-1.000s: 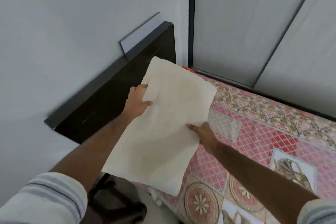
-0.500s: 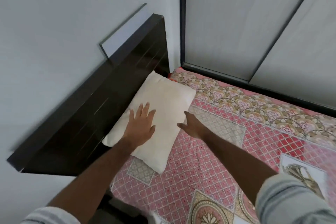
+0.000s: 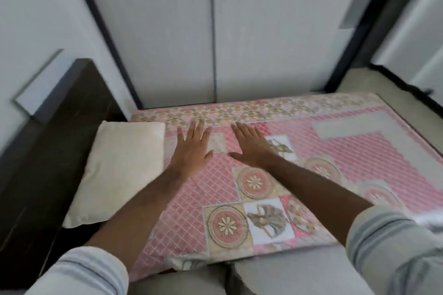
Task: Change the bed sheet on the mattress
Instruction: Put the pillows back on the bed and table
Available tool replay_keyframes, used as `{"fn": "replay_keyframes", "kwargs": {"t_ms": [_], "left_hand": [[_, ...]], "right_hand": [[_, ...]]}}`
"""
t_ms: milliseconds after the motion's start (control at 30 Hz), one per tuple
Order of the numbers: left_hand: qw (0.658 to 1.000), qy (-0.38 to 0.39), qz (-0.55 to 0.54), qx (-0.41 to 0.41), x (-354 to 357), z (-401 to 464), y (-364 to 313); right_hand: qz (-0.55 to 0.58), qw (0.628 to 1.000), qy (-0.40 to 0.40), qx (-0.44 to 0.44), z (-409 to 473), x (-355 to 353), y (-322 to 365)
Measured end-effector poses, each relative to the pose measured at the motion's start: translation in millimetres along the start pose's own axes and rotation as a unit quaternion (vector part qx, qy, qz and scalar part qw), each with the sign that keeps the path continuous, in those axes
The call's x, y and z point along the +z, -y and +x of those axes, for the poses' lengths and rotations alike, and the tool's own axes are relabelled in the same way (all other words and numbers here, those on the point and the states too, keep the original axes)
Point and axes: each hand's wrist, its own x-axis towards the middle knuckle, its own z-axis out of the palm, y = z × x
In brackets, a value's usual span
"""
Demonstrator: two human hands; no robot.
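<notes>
- My left hand (image 3: pixel 191 151) lies palm down over the sheet (image 3: pixel 354 158), fingers spread and pointing toward the far edge of the bed; its grip is open and holds nothing.
- My right hand (image 3: pixel 250 148) is just beside it, also palm down with the fingers splayed, thumb out toward the left hand; that grip too is open and empty.
- Whether either palm actually presses the cloth or floats just above it, I cannot tell; the view is blurred.
- The two hands are near each other but apart, with a strip of pink pattern between them.
- The sheet is spread flat across the mattress, pink with a lattice print, round flower medallions and white squares with figures; it reaches the far edge by the wardrobe (image 3: pixel 215 31) and hangs over the near edge in front of my knees.
- A cream pillow (image 3: pixel 119 170) lies at the left end of the bed, against the dark headboard (image 3: pixel 48 139); my left forearm crosses just beside its right edge.
- My sleeves (image 3: pixel 393 246) are pale with thin dark stripes, pushed up to the elbows.
- Past the foot of the bed, on the right, a strip of light floor (image 3: pixel 407 103) shows.
</notes>
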Motion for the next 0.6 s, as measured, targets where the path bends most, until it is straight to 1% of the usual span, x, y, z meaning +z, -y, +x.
{"fn": "replay_keyframes", "kwargs": {"t_ms": [100,267,367,467,600], "left_hand": [[0.997,-0.012,-0.009,0.081,-34,4,-85],[0.977,-0.039,-0.004,0.212,-73,20,-239],[0.959,-0.048,-0.003,0.279,-90,35,-343],[0.934,-0.059,0.017,0.352,-111,46,-470],[0.902,-0.074,-0.006,0.426,-142,57,-634]], "right_hand": [[0.005,0.997,-0.016,0.073,-88,-20,-54],[0.005,0.978,-0.035,0.205,-241,-37,-151],[-0.004,0.958,-0.047,0.281,-328,-43,-212],[-0.005,0.932,-0.065,0.356,-422,-53,-276],[-0.033,0.894,-0.082,0.439,-541,-74,-360]]}}
